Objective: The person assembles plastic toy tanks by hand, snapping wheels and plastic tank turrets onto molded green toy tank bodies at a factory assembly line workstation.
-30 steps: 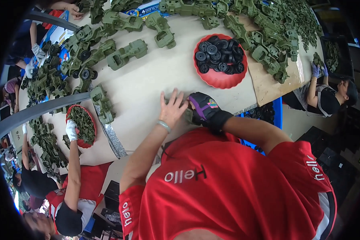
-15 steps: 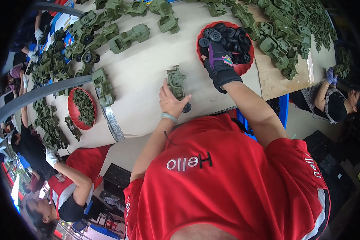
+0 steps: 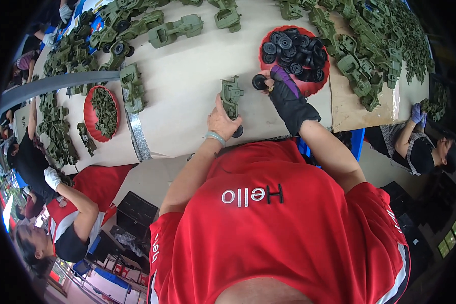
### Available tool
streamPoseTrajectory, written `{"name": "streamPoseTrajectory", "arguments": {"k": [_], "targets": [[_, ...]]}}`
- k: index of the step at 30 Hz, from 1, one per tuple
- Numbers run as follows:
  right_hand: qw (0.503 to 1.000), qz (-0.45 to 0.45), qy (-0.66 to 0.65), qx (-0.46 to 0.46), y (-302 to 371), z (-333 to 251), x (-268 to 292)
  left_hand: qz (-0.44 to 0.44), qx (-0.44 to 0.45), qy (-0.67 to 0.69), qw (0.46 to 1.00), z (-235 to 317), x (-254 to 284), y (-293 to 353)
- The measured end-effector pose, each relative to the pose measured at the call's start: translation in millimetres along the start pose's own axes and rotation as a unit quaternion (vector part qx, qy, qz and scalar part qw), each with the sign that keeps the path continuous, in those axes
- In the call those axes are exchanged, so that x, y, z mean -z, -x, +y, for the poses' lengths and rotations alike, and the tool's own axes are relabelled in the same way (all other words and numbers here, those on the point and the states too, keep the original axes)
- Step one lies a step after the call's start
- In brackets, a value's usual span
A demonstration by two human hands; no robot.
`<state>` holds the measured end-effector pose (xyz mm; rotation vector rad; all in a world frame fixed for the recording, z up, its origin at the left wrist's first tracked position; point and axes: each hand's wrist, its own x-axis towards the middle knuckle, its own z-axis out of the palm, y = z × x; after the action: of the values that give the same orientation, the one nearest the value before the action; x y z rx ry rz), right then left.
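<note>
A green plastic toy vehicle (image 3: 231,92) lies on the table in front of me. My bare left hand (image 3: 221,123) holds its near end, index finger along the left side and thumb on the right. A black wheel (image 3: 237,131) shows at that near end, beside my thumb. My right hand (image 3: 285,96), in a black and purple glove with bare fingertips, pinches another black toy wheel (image 3: 259,82) just right of the vehicle. Behind that hand is a red scalloped bowl (image 3: 325,78) of black wheels (image 3: 294,50).
Green toy vehicle bodies (image 3: 176,31) lie across the far side, with more piled on cardboard (image 3: 347,109) at the right. A second red bowl (image 3: 87,117) holds small green parts. A grey bar (image 3: 61,81) crosses at the left. Co-workers sit at both sides.
My right hand has come out of the wheel bowl and moved nearer the toy vehicle, a wheel now in its fingers. My left hand stays at the vehicle. The whole view has shifted slightly.
</note>
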<state>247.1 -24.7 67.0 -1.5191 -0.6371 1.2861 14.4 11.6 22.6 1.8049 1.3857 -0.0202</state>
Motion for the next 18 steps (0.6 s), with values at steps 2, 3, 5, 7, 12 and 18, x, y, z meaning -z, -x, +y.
{"name": "streamPoseTrajectory", "arguments": {"k": [2,3,5,7,12,18], "targets": [[0.995,-0.022,-0.079,-0.053,-12,18,-4,-0.002,-0.012,-0.004,1.000,4,0,-1],[0.998,-0.045,0.030,-0.036,-9,2,-15,-0.001,-0.008,-0.003,1.000,4,0,0],[0.997,-0.061,0.035,-0.019,-13,10,-30,0.004,-0.005,-0.007,1.000,2,0,1],[0.996,-0.062,0.065,0.020,-11,8,-41,0.002,-0.004,-0.004,1.000,5,2,1],[0.982,-0.041,0.170,0.077,-5,-1,-50,0.005,-0.002,0.008,1.000,6,3,3],[0.980,-0.014,0.168,0.101,-3,20,-47,0.011,-0.017,-0.013,1.000,10,5,3]]}}
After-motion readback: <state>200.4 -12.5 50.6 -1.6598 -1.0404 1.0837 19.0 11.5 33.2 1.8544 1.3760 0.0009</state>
